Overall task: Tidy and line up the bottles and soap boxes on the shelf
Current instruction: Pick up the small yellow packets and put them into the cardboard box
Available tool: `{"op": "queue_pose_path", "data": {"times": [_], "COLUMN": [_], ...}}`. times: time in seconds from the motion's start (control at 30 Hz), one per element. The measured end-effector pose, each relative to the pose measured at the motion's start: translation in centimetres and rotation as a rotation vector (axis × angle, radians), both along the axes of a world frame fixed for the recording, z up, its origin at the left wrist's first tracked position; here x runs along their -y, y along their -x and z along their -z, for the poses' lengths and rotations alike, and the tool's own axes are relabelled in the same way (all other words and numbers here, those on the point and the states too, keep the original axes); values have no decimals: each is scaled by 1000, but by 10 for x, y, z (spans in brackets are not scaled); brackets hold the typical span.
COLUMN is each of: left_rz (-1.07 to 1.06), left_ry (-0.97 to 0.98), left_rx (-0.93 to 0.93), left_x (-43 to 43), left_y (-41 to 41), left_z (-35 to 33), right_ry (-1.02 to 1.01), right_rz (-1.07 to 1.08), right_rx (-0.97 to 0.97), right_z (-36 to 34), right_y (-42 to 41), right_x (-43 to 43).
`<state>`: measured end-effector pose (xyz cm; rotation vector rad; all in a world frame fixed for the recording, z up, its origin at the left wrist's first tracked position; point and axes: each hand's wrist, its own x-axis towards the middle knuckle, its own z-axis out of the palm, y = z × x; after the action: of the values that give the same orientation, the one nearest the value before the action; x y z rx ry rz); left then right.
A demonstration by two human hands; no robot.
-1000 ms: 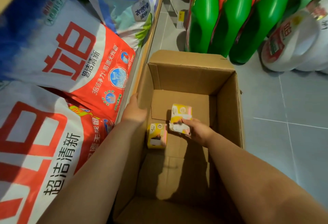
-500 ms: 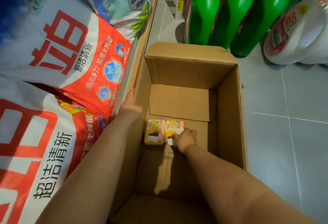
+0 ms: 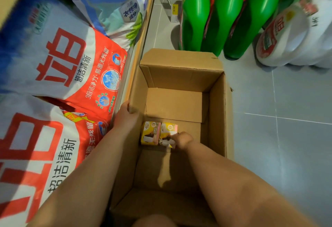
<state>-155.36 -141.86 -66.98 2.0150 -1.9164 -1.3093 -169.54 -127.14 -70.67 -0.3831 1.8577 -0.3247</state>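
The right soap box (image 3: 168, 132), touching the left soap box (image 3: 150, 133) on the carton (image 3: 217, 115) bottom, is pinched at its near edge by the right hand (image 3: 181, 139) while the left hand (image 3: 125, 117) grips the carton's left wall; so shallow a pinch may slip.

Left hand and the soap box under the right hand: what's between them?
Head view: a second soap box lies between, side by side with the held soap box and beside the left hand gripping the carton wall.
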Motion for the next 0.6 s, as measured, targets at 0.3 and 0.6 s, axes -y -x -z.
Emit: {"op": "queue_pose_path", "data": {"times": [0.3, 0.6], "left_rz": [-246, -458], "left_ry": [-536, -729], "left_rx": [-11, -8], "left_x": [-105, -175], "left_y": [-23, -23], "left_z": [-176, -381], "right_ry": [-127, -211], "right_rz": [368, 260], "right_rx": [147, 113], "right_z": [-200, -424], "right_y": [13, 36], "right_x": [-109, -176]}}
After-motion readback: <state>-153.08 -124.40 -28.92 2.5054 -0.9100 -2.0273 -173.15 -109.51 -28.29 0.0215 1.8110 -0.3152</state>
